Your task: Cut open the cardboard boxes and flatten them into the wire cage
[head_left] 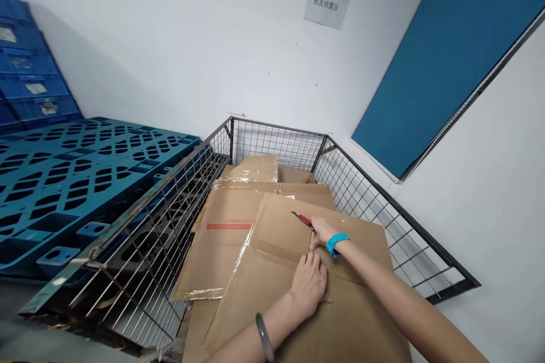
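A large flattened cardboard box [272, 289] lies on top of other cardboard in a wire mesh cage [374, 187]. My right hand [321, 232], with a blue band at the wrist, is closed around a red utility knife [304, 219]. Its tip points up and left, over the upper part of the cardboard. Just below, my left hand [310, 281] rests on the same sheet near a crease, a bangle on its wrist. The left fingers are bent against the cardboard, and whether they grip its edge is hidden.
Behind lies more flattened cardboard [230, 210], one piece with a red stripe. To the left are teal plastic pallets [140, 147] and stacked blue crates [34, 68]. A paper sign [327, 3] and a blue panel [443, 51] are on the white walls.
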Available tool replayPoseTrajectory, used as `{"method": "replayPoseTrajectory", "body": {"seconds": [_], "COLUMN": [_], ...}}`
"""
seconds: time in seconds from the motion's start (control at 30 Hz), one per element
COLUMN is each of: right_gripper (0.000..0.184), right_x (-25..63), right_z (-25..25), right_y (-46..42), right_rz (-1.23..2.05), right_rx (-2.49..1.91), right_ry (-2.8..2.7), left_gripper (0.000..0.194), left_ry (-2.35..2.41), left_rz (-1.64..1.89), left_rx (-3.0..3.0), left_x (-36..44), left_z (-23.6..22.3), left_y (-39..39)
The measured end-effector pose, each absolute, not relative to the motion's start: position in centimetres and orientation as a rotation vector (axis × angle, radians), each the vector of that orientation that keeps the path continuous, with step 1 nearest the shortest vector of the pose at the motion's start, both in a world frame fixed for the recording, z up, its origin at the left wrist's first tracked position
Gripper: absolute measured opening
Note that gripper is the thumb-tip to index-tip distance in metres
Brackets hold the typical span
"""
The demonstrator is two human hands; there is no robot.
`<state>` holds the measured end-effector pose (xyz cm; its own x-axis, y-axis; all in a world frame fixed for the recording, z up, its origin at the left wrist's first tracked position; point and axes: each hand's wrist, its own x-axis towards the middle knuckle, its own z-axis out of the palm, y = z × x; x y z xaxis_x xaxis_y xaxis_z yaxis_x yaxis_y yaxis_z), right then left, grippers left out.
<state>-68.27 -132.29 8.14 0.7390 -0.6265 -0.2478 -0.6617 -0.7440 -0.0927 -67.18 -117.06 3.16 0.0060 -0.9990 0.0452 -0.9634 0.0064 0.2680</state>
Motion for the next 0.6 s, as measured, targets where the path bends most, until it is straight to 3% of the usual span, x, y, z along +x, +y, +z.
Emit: {"method": "replayPoseTrajectory", "body": {"seconds": [0.23,0.43,0.6], "right_gripper": [0.057,0.049,0.034], "right_x": [-69.1,-69.1,-69.5], "right_z": [8.1,7.5,9.0], "right_y": [-132.4,-131.4,-132.3], "right_rz": [0.298,0.312,0.404], "right_rx": [-2.801,-2.847,-2.849], "right_ry": [0.996,1.035,1.091], "left_gripper": [0.086,0.073,0.028], "left_ry": [-2.092,-2.102,-2.126], "left_rz": [-0.621,-0.633,-0.175], "left_rx": [2.112,2.136,1.819], "left_x": [-68.1,-68.6,-76.0], "left_z": [7.0,7.9,5.7], "left_y": [-118.2,-116.5,-112.2]}}
